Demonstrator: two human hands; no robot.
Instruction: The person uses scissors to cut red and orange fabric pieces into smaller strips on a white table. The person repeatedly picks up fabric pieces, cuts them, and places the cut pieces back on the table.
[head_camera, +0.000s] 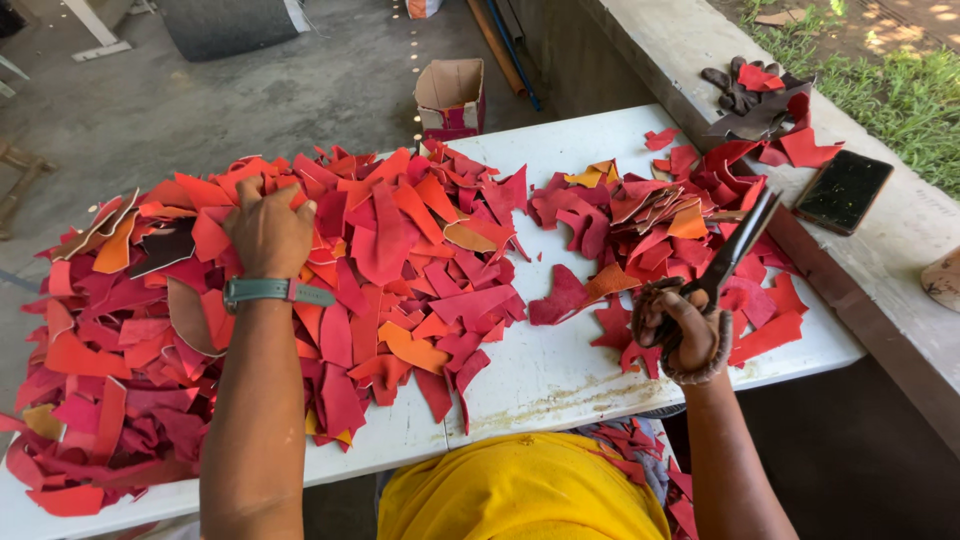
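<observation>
Nearest the camera, at 6 o'clock, a yellow shirt (520, 490) filled the bottom edge, with more red scraps (640, 450) spilled below the table edge beside it. The right hand (683, 330), at about 4 o'clock, had its fingers curled shut through the wrapped handle loops of a pair of large scissors (730, 255); the grip looked set for cutting, thumb side up. The scissors' long axis ran from the hand up toward 1 o'clock, tip pointing away over the smaller pile (660, 215) of red and orange leather pieces; blades looked closed or nearly so, cannot tell exactly. The left hand (270, 230), at 10 o'clock, wore a teal watch (262, 290) and lay palm down on the big scrap heap (330, 300), fingers bent into the pieces as if gripping 1, though what it held was hidden. The 2 piles sat apart on the white table (560, 370), probably sorted from unsorted. Farther out, at 2 o'clock, a dark phone (843, 190) and dark gloves (755, 100) rested on the concrete ledge (900, 260); at 12 o'clock an open cardboard box (450, 95) stood on the floor.
</observation>
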